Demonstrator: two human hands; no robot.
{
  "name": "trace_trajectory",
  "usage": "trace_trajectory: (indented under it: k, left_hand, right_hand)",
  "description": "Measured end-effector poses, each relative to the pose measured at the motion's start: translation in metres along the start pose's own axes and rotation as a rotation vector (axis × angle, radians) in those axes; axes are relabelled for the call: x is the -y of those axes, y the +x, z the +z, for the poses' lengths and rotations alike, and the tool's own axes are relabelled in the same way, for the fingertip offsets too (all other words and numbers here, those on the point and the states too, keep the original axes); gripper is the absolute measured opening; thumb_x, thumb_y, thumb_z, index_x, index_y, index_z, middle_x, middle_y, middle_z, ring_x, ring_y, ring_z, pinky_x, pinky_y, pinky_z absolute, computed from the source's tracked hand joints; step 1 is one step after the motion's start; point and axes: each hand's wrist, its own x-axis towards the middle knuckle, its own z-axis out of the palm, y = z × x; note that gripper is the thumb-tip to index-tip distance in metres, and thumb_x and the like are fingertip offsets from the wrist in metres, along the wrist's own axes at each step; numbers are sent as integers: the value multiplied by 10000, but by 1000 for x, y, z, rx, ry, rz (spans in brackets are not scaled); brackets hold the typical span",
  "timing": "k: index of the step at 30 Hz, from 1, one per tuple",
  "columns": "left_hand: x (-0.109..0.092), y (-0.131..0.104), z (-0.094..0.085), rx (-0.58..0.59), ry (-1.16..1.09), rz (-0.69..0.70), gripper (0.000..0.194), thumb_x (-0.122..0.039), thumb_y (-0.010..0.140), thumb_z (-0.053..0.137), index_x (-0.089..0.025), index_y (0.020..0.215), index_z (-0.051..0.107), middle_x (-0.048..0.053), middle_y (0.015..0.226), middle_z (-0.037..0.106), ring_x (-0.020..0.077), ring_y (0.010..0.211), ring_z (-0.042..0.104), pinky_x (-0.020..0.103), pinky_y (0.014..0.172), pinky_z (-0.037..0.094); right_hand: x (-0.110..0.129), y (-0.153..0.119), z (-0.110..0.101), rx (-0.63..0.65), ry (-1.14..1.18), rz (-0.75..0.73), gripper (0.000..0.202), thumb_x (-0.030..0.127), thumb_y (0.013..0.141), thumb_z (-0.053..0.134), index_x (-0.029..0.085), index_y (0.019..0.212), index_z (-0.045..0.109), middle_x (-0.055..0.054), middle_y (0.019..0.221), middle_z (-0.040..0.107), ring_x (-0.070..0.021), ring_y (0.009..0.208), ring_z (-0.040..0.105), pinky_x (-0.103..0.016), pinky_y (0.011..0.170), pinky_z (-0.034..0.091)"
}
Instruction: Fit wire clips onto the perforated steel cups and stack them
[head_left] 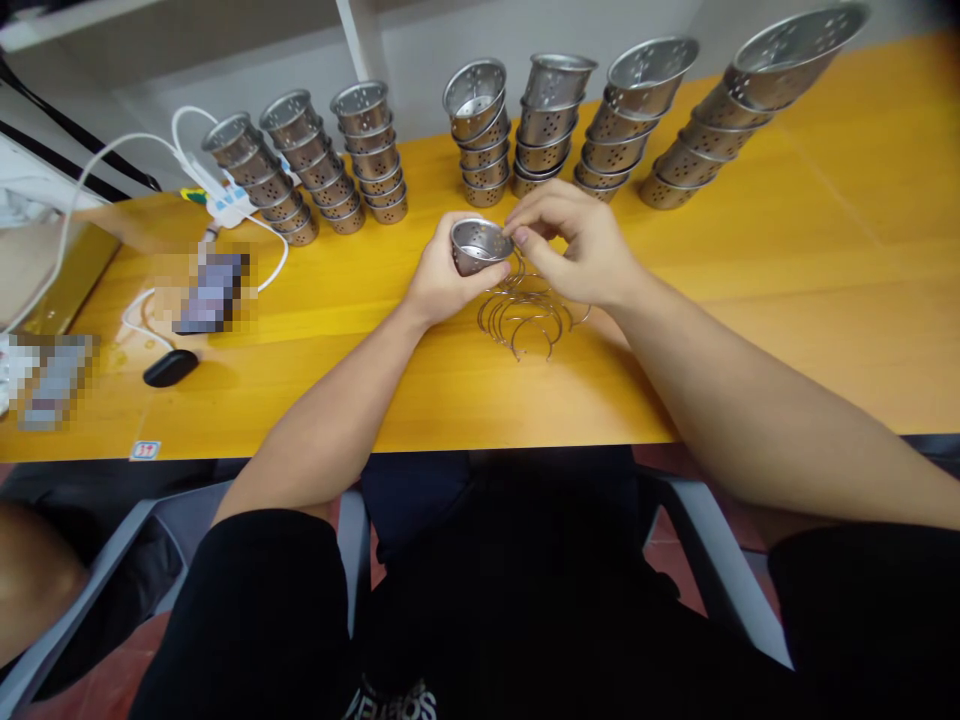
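A small perforated metal cup [471, 258] is held upright over the yellow table [330, 350], with my left hand [442, 270] wrapped round its left side and front. At the cup's right rim, my right hand [574, 240] has its thumb and forefinger pinched together; what is between the fingertips is too small to make out. Below the two hands lies a loose pile of thin curved metal wires [525, 318], partly hidden by my right hand.
Several stacks of perforated metal cups [375, 165] stand along the back, more of them [690, 155] at the right. A phone [214, 292], a black oval object [171, 368] and white cables lie at the left. A person's bare limb [34, 580] shows at lower left.
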Motion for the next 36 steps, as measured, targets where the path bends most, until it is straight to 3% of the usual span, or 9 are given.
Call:
trace_trajectory:
  k: [4,9,15,18,21,25,28,32,36]
  left_hand:
    - [8,1,1,-13,-17,50,827,-765,1060,1027,-310,1606,606,110,1530,803,380,1511,849,642,1394,695]
    - [14,1,4,-17,-35,88,841,-774,1044,1042,-322,1605,608,95,1491,795,360,1439,857,629,1353,710]
    - [16,1,6,-18,-39,80,844,-778,1043,1056,-336,1608,611,82,1499,795,324,1371,861,607,1326,733]
    - [14,3,-3,-81,71,8,878,-741,943,1164,-331,1552,682,105,1541,768,386,1543,792,646,1459,651]
    - [13,6,-21,-180,212,-123,902,-693,822,1258,-333,1480,756,134,1578,736,473,1736,653,698,1586,508]
    - [18,8,-44,-253,265,-259,826,-657,900,1214,-346,1507,748,135,1638,752,497,1834,574,788,1641,372]
    - [27,9,-49,-256,261,-297,808,-591,942,1186,-350,1555,717,145,1667,800,509,1875,549,847,1649,299]
    - [34,11,-48,-238,242,-334,837,-478,941,1183,-345,1606,693,162,1708,802,513,1874,562,862,1647,289]
    - [32,13,-48,-236,249,-357,824,-392,866,1229,-326,1540,760,161,1705,763,515,1813,601,822,1635,353]
  right_hand:
    - [-6,-1,4,55,-20,-43,688,1018,1159,750,374,1245,976,-173,1472,885,-521,1418,825,-740,1236,737]
    - [-13,-3,16,138,-1,-101,896,1093,1205,539,349,1356,1015,-169,1605,829,-514,1594,764,-743,1475,577]
    - [-15,-2,20,184,52,-102,942,1097,1227,482,354,1474,1007,-152,1654,811,-486,1668,726,-722,1547,501]
    - [-13,-2,17,137,62,-63,943,1156,1158,554,375,1450,994,-148,1654,824,-507,1685,699,-760,1536,501]
    - [-13,-2,13,92,82,34,808,1149,1077,734,458,1426,964,-111,1624,857,-495,1590,741,-750,1454,589]
    - [-18,-2,9,63,39,71,708,1045,1051,894,420,1378,949,-147,1536,881,-506,1422,819,-753,1323,674]
    - [-23,-1,9,71,-29,46,664,958,1081,913,359,1363,953,-188,1494,878,-515,1328,852,-782,1281,692]
    - [-28,-1,12,81,-49,34,622,933,1102,899,354,1320,966,-188,1399,894,-502,1225,856,-808,1256,690]
    - [-33,-2,14,87,-74,-4,579,909,1155,831,361,1287,959,-168,1288,907,-465,1164,864,-756,1186,737]
